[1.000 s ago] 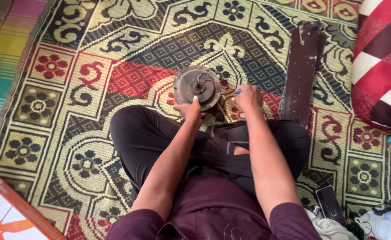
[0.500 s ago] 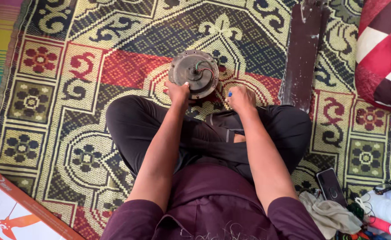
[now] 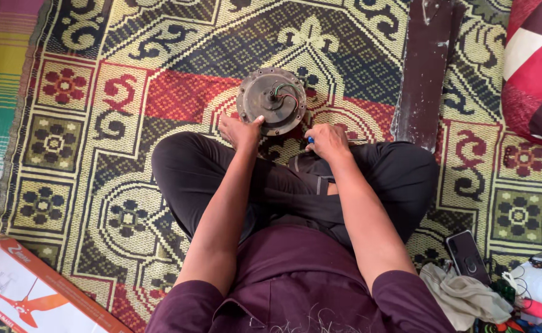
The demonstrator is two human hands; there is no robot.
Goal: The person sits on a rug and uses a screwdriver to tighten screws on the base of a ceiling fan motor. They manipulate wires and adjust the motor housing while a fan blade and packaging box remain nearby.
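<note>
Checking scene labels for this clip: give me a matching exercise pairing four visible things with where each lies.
Things:
1. round motor housing
2. dark fan blade
3. phone
4. cardboard box

Places:
A. bottom left corner, at the mat's edge
B. on the mat in front of the crossed legs, left hand at its rim
C. lower right, beside a crumpled cloth
D. upper right, lying lengthwise near the red checked cushion

Pairs: 1-B, 2-D, 3-C, 4-A
</note>
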